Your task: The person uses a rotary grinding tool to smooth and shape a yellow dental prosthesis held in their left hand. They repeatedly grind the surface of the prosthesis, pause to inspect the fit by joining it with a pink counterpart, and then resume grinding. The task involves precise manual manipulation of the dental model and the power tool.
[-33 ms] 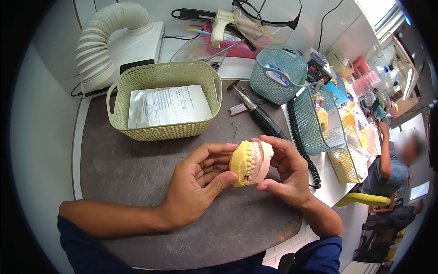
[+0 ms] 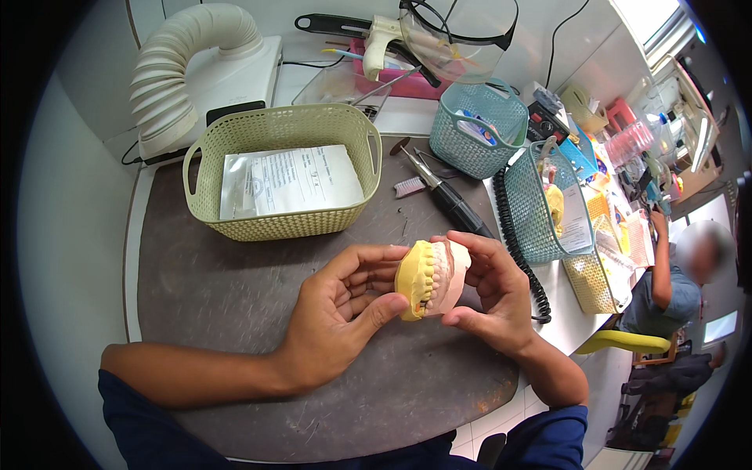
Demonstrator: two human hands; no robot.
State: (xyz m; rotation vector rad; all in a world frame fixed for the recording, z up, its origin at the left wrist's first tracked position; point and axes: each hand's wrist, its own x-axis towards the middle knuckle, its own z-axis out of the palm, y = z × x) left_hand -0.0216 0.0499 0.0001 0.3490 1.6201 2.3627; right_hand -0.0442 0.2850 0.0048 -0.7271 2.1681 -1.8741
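Observation:
Between my two hands, above the dark worktop [image 2: 227, 305], a pair of dental casts is held with the tooth rows meeting. The yellow dental cast [image 2: 410, 274] is on the left, gripped by the fingers and thumb of my left hand [image 2: 337, 313]. My right hand [image 2: 501, 298] is closed round the pink dental cast [image 2: 454, 278], whose teeth are whitish. A small dark and orange spot shows on the yellow cast near my left thumb. The far sides of both casts are hidden by fingers.
A green basket [image 2: 282, 227] with papers in a sleeve stands beyond my left hand. A black handpiece [image 2: 458, 205] and small brush [image 2: 409, 186] lie past the casts. Blue baskets [image 2: 470, 157] and a coiled cord [image 2: 509, 235] are to the right; a co-worker [image 2: 674, 290] sits farther off.

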